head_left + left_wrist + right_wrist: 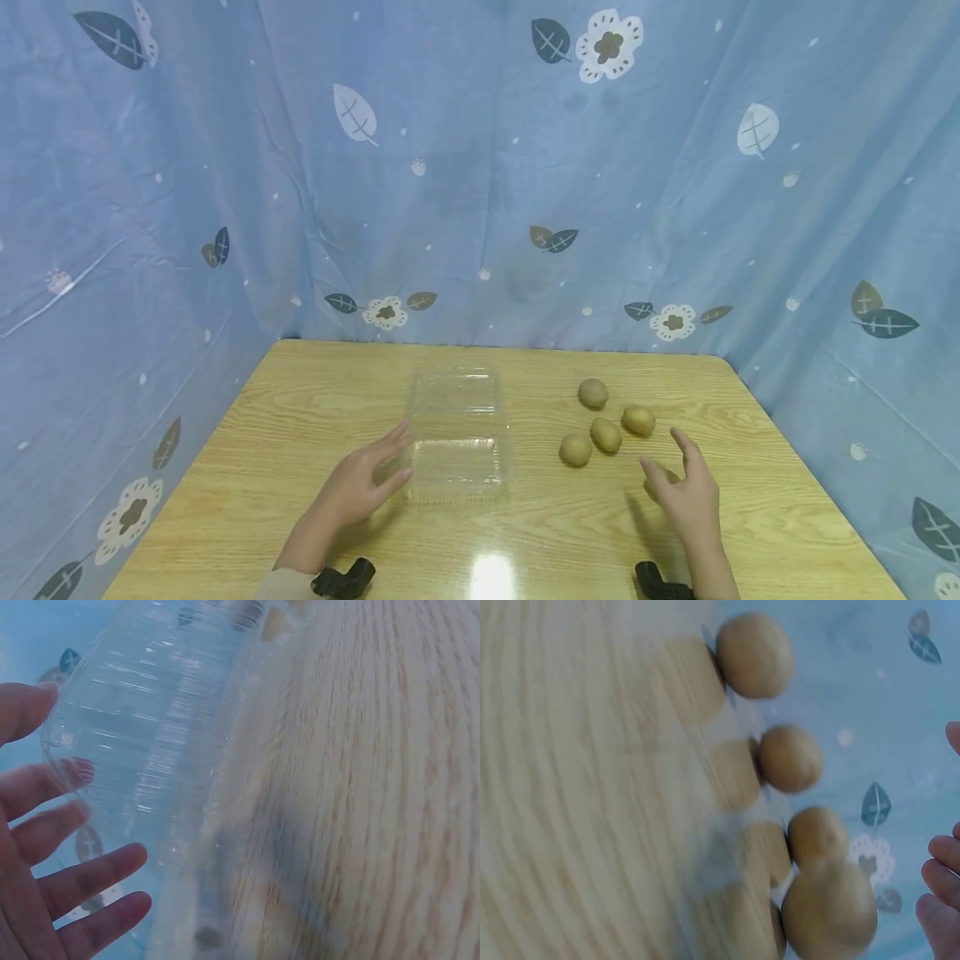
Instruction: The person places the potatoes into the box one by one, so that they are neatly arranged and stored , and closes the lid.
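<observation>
A clear plastic clamshell box [453, 471] lies with its lid [454, 390] folded back on the table's middle. My left hand [360, 483] is at the box's left side, fingers spread and fairly straight. In the left wrist view, the fingertips [127, 862] are by the box's transparent wall [150, 727]; whether they touch it I cannot tell. Several small tan potatoes [575, 450] sit right of the box. My right hand [688, 496] hovers with thumb and index finger apart over another potato [671, 477], which it partly hides. Potatoes [829, 911] also show in the right wrist view.
The wood-grain table [315, 392] has a bright light reflection near its front edge. A blue curtain [450, 208] with leaves and flowers surrounds its back and sides. Black wrist mounts [345, 579] are strapped to both wrists.
</observation>
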Demonstrator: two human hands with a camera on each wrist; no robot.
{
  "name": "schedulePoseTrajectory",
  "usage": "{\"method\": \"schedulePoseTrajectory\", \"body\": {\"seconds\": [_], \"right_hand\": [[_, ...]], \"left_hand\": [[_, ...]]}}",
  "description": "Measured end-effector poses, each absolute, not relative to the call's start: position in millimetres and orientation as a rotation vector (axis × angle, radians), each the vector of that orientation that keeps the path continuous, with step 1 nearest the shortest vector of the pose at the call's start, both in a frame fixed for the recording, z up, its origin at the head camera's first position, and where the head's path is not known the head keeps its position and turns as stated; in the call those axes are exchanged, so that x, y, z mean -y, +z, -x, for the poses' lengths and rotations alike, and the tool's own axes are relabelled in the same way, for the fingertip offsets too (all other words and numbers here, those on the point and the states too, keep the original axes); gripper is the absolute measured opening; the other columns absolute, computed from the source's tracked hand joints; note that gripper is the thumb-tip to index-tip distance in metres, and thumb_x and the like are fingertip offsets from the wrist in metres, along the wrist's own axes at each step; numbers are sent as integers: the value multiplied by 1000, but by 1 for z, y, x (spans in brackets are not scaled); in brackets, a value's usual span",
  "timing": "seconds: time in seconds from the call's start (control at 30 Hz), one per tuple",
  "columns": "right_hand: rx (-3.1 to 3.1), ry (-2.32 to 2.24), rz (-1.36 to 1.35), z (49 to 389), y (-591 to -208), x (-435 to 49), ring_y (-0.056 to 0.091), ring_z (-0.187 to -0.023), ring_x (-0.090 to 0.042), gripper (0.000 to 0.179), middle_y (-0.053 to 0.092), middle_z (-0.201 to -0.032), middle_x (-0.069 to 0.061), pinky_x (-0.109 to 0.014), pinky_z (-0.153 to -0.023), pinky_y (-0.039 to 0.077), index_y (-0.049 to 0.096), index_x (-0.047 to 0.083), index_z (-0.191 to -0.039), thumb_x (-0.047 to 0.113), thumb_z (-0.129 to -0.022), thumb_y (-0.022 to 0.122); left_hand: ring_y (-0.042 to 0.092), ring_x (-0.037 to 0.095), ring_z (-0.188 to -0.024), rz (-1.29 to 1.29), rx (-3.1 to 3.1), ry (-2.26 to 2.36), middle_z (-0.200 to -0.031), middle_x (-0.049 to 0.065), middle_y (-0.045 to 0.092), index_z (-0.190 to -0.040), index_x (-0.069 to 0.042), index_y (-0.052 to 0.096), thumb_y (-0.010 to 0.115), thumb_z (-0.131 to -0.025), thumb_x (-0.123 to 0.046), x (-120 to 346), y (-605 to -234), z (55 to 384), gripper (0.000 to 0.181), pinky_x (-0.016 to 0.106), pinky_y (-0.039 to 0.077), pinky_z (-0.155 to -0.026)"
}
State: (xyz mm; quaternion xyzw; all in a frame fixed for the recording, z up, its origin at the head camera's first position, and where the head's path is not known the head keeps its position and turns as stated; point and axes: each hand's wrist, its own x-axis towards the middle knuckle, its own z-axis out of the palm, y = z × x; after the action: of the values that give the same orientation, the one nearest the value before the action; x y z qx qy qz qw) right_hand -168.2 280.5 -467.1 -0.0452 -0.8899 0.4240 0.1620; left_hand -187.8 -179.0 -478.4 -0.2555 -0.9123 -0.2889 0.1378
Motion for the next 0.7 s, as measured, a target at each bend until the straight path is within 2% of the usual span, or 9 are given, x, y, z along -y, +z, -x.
{"method": "schedulePoseTrajectory", "body": {"seconds": [0.33,0.47,0.6,0.7], "right_hand": [[2533,1336,305,161,-475,-306,18,-134,-58,83,15,-155,-26,-69,-107,25,14,0,-150,32,-92,62],[2524,1372,286,161,-479,-309,15,-137,-54,83,14,-155,-28,-60,-113,19,11,-2,-150,30,-93,62],[2528,1396,274,162,-482,-311,14,-139,-52,82,14,-154,-29,-37,-119,11,11,-4,-149,30,-94,60],[2547,1419,297,162,-484,-312,14,-139,-52,83,14,-153,-30,-37,-120,11,11,-4,-149,33,-94,59]], "left_hand": [[50,31,-126,742,2653,-836,-149,6,39,-135,-13,53,62,-92,-28,177,-482,187,47,52,46,-102],[50,30,-126,751,2651,-849,-148,6,40,-135,-13,54,62,-91,-28,176,-483,187,47,51,46,-101],[50,30,-127,771,2648,-887,-147,9,41,-135,-12,53,61,-92,-27,176,-484,188,47,51,44,-103],[49,30,-127,778,2654,-920,-148,9,40,-135,-11,54,61,-93,-26,176,-486,188,45,50,44,-104]]}}
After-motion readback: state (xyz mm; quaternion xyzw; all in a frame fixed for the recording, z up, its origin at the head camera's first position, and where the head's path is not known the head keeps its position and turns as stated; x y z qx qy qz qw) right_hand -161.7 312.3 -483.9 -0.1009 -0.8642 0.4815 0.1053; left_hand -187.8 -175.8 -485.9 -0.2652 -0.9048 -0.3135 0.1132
